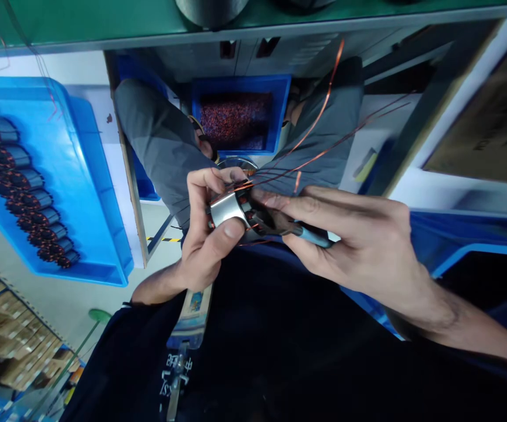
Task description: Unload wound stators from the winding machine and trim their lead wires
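My left hand [207,234] is closed around a motor stator [228,208], a shiny metal ring with copper windings, thumb on its near side. Long copper wires [312,153] trail from the stator up and to the right. In my right hand [350,234] is a pair of pliers or cutters [310,234] with a blue-grey handle. The dark head of this tool is against the stator's right face; its jaw tips are hard to make out. My right fingertips also reach close to the wires.
A blue tray [97,187] at left holds a row of several wound stators [29,187]. Between my legs sits a blue bin [283,111] of copper scraps [235,120]. The green bench [116,23] edge runs across the top. More blue bins [477,249] stand at right.
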### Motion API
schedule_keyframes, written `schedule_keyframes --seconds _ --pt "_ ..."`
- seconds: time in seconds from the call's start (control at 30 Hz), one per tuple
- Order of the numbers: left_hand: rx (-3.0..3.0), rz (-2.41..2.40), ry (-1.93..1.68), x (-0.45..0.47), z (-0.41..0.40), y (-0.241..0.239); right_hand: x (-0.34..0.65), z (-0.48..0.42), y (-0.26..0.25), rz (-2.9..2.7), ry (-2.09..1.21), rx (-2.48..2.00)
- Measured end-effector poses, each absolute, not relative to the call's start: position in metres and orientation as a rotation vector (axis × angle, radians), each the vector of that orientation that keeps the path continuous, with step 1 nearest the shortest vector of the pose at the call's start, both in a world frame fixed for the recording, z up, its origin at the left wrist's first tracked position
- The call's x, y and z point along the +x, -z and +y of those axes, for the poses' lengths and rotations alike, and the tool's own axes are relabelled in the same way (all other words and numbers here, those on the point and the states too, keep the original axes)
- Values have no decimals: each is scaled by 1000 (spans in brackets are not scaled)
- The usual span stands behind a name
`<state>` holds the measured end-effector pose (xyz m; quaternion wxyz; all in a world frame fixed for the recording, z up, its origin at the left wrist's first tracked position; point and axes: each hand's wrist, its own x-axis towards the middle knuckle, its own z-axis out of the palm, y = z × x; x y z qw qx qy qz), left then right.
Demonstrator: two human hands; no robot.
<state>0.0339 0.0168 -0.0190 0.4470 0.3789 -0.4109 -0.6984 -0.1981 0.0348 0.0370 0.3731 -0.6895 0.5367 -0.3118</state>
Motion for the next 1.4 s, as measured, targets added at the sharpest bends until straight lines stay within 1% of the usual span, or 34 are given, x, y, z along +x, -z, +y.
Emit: schedule_keyframes --seconds 0.17,0.3,0.4,0.53,0.67,0.77,0.87,0.93,1.07,1.23,1.4 --pt "1002 -981 1769 33 17 8 -201 37 -42 1407 749 -1830" --pt "1016 -943 1792 32 19 5 -203 34 -43 1329 762 -1667" --pt "967 -844 1802 25 18 -2 -203 34 -42 1401 783 -1614" --pt "939 -730 1723 12 11 -11 -202 34 -45 1454 653 -1691" --pt "912 -827 1631 9 7 -9 -197 35 -48 1465 607 -1758" --pt "929 -875 1637 13 9 -7 -193 34 -49 1494 612 -1779" --pt "935 -927 1636 18 13 -4 -192 36 -48 1461 721 -1807" --pt "950 -950 1614 20 14 -3 -192 37 -47 1413 770 -1777" --pt "963 -1016 1539 18 14 -4 -190 40 -44 1375 719 -1673" --pt "1042 -1047 1504 15 15 -7 -183 37 -47 1455 810 -1744" --pt "1062 -1021 1553 19 16 -4 -188 29 -45 1422 745 -1578"
